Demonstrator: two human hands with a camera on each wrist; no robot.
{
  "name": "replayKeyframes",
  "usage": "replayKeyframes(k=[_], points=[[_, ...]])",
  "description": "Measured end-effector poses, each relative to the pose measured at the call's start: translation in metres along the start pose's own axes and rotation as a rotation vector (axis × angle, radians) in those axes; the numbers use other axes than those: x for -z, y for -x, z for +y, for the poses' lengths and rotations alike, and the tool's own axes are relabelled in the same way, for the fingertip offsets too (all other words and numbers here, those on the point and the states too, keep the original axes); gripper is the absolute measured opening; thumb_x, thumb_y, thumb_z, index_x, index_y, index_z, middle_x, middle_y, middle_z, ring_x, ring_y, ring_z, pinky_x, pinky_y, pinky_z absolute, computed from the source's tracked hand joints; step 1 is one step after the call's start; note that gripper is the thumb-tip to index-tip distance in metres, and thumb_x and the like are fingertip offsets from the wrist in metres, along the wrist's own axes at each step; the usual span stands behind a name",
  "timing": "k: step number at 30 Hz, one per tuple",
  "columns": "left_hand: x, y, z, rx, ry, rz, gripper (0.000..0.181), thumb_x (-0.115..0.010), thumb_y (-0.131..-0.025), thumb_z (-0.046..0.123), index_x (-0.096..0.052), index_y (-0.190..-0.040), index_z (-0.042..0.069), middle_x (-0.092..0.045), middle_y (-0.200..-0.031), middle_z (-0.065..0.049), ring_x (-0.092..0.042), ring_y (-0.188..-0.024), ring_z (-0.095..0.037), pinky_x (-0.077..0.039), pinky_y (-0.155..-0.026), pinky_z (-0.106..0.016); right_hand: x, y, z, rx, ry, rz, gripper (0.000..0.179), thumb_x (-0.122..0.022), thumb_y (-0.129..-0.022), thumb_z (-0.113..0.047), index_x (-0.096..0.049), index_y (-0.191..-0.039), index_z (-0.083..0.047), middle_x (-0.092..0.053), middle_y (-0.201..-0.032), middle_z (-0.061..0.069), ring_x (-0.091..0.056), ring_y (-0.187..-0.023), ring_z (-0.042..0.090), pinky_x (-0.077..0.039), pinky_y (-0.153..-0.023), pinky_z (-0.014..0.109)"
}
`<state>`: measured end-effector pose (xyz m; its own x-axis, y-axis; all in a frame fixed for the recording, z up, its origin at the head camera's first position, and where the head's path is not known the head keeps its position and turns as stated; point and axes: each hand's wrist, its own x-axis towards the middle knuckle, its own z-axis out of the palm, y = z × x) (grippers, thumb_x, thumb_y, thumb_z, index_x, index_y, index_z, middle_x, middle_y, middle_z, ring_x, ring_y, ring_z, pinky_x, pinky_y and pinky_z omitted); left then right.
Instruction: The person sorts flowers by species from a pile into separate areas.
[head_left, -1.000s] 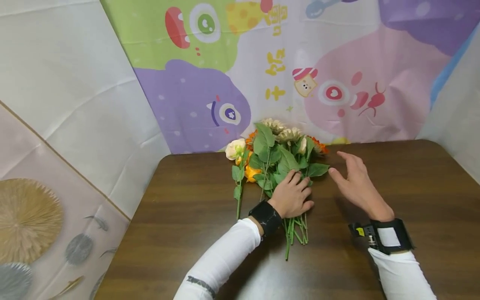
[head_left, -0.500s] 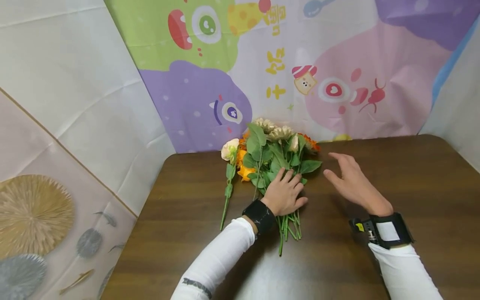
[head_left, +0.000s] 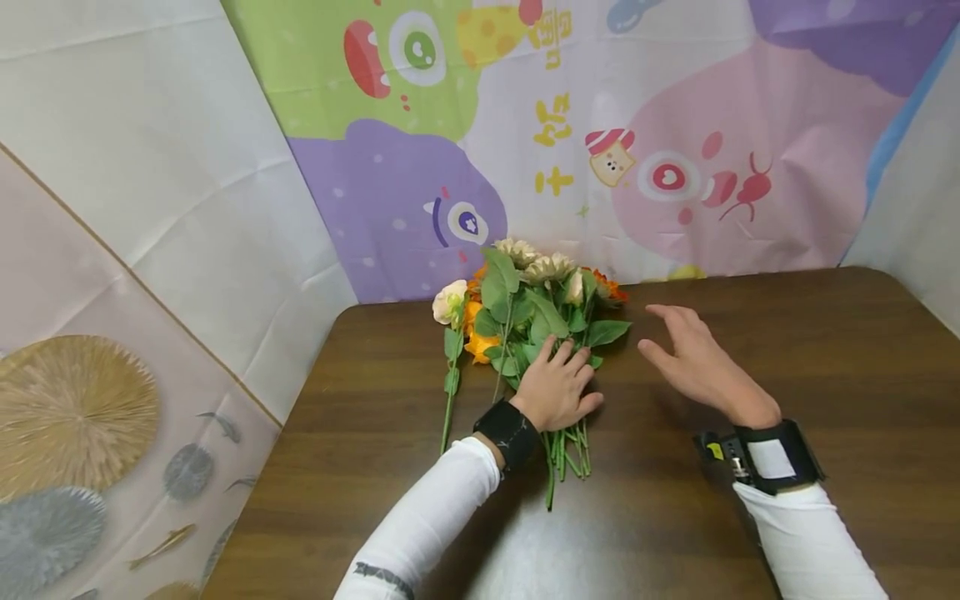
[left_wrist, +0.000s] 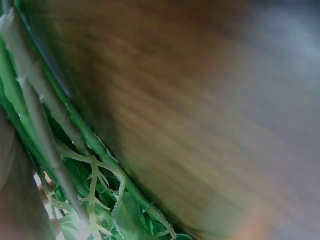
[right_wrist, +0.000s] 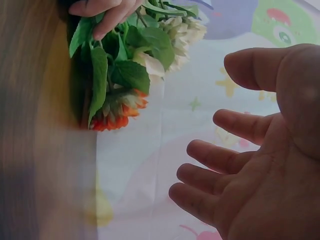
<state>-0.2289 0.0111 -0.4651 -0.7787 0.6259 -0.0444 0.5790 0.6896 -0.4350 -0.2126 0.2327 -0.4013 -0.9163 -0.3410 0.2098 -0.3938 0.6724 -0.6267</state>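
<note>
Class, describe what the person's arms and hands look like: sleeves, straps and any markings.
The left hand and right hand are ungloved. Both arms have white sleeves and wide black wrist straps. The left sleeve carries a dark strip. The right strap shows a white patch and a yellow mark.

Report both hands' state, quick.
Left hand: open, resting on the flower bunch.
Right hand: open, holding nothing.

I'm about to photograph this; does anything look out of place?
Slightly: the round cream rose on a long green stem, at the left edge of the leafy orange-and-cream flower bunch. Its stem lies apart from the green stems under the bare left hand. I see nothing spilled.
</note>
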Motion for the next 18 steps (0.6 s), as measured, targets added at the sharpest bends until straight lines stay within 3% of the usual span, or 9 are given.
replayKeyframes(k=[11,18], points=[[-0.008,0.013,-0.015,0.004,0.073,0.005,0.054,-0.015,-0.097,0.054,-0.040,-0.135,0.024,-0.027,-0.150,-0.002,-0.016,-0.134,-0.026,-0.009,-0.110,-0.050,0.001,0.007,-0.003,-0.010,0.021,-0.017,0.059,-0.049,-0.094,-0.030,-0.028,-0.137,0.004,-0.028,-0.138,0.031,-0.023,-0.126,0.043,-0.025,-0.098,0.065],[-0.017,0.026,-0.027,0.025,0.074,-0.014,0.049,-0.020,-0.098,0.049,-0.040,-0.134,0.022,-0.026,-0.150,-0.003,-0.016,-0.133,-0.027,-0.009,-0.110,-0.050,-0.007,0.006,-0.005,0.033,0.024,-0.024,0.056,-0.052,-0.093,-0.027,-0.031,-0.135,0.005,-0.030,-0.136,0.031,-0.025,-0.124,0.042,-0.026,-0.098,0.064]])
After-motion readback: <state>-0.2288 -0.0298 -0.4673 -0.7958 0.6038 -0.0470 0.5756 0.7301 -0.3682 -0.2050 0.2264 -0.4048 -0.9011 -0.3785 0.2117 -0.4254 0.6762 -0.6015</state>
